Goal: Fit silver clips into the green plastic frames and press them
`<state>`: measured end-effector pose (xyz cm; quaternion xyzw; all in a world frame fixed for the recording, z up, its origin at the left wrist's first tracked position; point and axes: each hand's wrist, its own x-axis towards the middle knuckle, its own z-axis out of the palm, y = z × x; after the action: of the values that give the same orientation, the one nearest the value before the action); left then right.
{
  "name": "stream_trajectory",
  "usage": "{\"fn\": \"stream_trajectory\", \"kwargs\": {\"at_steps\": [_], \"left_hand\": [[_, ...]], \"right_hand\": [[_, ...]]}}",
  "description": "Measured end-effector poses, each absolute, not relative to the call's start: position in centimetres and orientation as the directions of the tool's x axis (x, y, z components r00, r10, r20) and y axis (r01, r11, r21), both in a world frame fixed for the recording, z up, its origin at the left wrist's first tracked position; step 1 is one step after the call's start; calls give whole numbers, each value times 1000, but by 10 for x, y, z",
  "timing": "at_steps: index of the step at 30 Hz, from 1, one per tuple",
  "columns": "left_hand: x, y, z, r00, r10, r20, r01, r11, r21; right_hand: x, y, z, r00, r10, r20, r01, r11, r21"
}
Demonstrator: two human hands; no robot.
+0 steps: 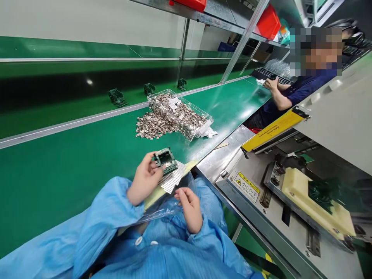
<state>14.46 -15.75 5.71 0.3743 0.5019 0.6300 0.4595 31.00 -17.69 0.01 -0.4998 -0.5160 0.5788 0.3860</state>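
Observation:
My left hand [144, 180] holds a small green circuit board [164, 160] with a square frame on it, just above the near edge of the green table [72, 162]. Under the board lies a ribbed silver strip [173, 179] on a yellowish sheet. My right hand [189, 207] rests lower, near my lap, fingers curled and pinching the edge of a clear plastic bag [158, 207]. Both sleeves are light blue. Beyond my hands, a heap of small metal parts [151, 124] spills beside a clear tray [186, 116] full of the same parts.
A press machine [293, 193] with a yellow warning label and a cream block stands at the right. Another person in dark blue [293, 93] works farther along the table. Small green fixtures [117, 97] ride the conveyor behind. Red bins [269, 21] sit on the upper shelf.

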Motion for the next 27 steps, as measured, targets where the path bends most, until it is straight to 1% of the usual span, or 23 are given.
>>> {"fn": "stream_trajectory", "kwargs": {"at_steps": [2, 5, 9, 12, 15, 18, 21, 25, 27], "left_hand": [[157, -141, 54, -197, 980, -8, -269, -46, 962], [172, -133, 48, -141, 990, -17, -304, -27, 952], [171, -142, 44, -171, 985, -23, -310, -31, 950], [168, -146, 43, -207, 978, -16, -303, -48, 952], [169, -146, 43, -216, 976, -29, -301, -39, 953], [173, -146, 43, -215, 975, -50, -308, -19, 951], [174, -147, 44, -206, 976, -69, -318, 0, 948], [174, -147, 44, -199, 978, -64, -343, -9, 939], [174, -146, 44, -198, 978, -64, -342, -8, 940]], "right_hand": [[303, -169, -3, -242, 955, -171, 39, -167, -985], [290, -165, -3, -236, 962, -138, -1, -143, -990], [282, -177, -7, -237, 963, -124, -18, -132, -991], [279, -185, -12, -207, 972, -112, -41, -123, -992], [277, -187, -16, -189, 975, -114, -50, -126, -991], [276, -186, -18, -192, 978, -85, -52, -97, -994], [279, -184, -20, -201, 979, -22, -34, -30, -999], [288, -179, -24, -241, 958, 156, 87, 182, -979], [292, -176, -26, -278, 936, 218, 124, 260, -958]]}}
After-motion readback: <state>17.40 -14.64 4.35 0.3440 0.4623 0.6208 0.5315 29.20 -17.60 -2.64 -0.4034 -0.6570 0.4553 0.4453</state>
